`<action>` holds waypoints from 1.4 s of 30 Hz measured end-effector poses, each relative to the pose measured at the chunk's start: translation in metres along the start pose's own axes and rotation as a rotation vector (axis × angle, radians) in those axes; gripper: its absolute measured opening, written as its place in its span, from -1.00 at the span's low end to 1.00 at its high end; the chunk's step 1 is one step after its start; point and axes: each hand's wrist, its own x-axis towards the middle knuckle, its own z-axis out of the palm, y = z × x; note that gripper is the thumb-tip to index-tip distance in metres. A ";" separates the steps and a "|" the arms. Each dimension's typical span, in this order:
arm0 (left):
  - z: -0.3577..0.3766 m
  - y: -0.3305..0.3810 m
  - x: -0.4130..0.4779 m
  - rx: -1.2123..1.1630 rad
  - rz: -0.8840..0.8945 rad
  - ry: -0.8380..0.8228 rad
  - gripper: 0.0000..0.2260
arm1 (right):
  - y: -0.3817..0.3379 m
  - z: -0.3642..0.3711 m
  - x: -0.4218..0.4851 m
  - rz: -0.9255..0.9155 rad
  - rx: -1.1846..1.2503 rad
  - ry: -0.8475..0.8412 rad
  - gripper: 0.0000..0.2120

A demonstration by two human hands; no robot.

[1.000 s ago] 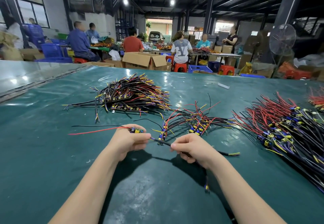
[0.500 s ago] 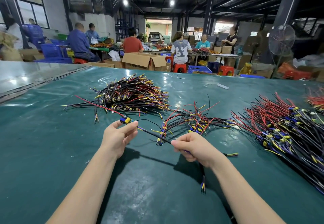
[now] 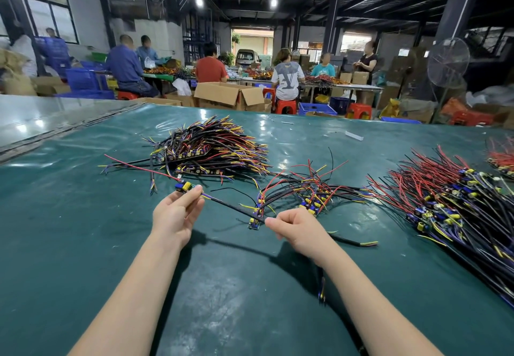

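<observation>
A black sleeved cable (image 3: 232,206) stretches between my two hands above the green table (image 3: 69,230). My left hand (image 3: 176,213) pinches its far end, just behind a small blue and yellow circuit board (image 3: 183,186) with a red wire (image 3: 139,167) trailing off to the left. My right hand (image 3: 296,227) grips the cable lower down, fingers curled round it; a black cable end with bared tips (image 3: 356,242) lies on the table to the right of that hand. A loose cluster of the same wired boards (image 3: 308,191) lies just beyond my right hand.
A stacked pile of finished wire sets (image 3: 214,149) sits at centre back. A large heap of red and black wired boards (image 3: 456,202) fills the right side, with another (image 3: 502,160) at the far right edge. Several people work at tables behind, among cardboard boxes (image 3: 230,95).
My left hand has lifted the board end up and away from me, swinging its red wire toward the back pile. The right hand has hardly moved.
</observation>
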 end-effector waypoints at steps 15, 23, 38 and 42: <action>-0.004 0.006 0.001 0.005 -0.043 0.059 -0.85 | -0.005 -0.004 -0.005 0.115 0.270 -0.166 -0.74; -0.017 0.022 0.007 -0.128 0.002 0.149 -0.85 | 0.000 -0.016 0.000 0.062 0.316 0.199 -0.58; 0.003 0.002 -0.009 0.380 0.130 -0.165 -0.77 | -0.002 -0.001 0.000 -0.099 -0.180 0.272 -0.86; 0.006 0.001 -0.009 0.359 0.165 -0.185 -0.78 | 0.002 0.009 0.000 -0.123 -0.492 0.021 -0.77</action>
